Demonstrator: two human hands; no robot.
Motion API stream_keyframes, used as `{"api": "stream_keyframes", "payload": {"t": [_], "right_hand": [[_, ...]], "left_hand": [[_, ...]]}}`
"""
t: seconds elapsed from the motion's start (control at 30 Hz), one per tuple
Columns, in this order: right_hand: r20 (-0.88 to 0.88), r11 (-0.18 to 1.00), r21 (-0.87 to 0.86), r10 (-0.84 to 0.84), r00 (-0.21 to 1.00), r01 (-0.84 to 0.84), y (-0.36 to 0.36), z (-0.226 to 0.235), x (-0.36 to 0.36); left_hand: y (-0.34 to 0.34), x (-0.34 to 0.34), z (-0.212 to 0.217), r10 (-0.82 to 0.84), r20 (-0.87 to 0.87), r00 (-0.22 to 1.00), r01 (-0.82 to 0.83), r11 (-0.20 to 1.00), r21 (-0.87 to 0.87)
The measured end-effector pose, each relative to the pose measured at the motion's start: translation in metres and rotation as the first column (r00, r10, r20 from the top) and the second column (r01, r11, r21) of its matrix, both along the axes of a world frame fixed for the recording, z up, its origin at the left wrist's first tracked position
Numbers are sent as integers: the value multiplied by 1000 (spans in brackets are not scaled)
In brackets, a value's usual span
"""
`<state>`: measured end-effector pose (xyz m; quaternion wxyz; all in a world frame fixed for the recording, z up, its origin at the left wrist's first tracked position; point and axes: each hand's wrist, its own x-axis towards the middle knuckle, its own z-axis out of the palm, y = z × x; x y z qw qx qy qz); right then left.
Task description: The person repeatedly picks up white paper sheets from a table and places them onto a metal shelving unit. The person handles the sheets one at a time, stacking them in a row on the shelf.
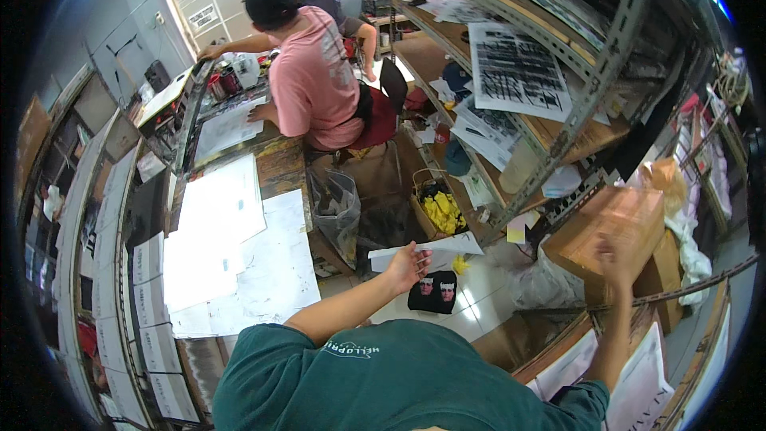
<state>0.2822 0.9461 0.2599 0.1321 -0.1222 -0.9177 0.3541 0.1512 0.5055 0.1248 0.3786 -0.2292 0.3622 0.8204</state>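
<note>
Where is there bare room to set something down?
The tiled floor shows bare between the black printed fabric and the clear plastic bag by the cardboard box. The worktable has a bare strip between the white sheets and the pink-shirted co-worker. Its near end is crowded with those sheets; papers clutter the metal shelving.

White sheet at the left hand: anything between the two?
Nothing visible: the left hand overlaps the sheet in the picture, though contact is unclear. The black cloth shows below the sheet, not between.
</note>
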Motion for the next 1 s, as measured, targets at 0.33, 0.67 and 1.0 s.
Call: {"api": "stream_keyframes", "payload": {"t": [0.33,0.67,1.0], "right_hand": [[35,744,-516,514,857,-424,-350,-113,-65],[-93,784,-606,101,991,-137,-395,-142,-62],[-143,768,-631,-258,955,113,-295,-185,-76]], "left_hand": [[-71,14,12,-115,-92,989,119,992,40],[-93,25,-1,-319,-119,940,318,948,-25],[-169,43,-60,-469,-330,820,112,695,-710]]}}
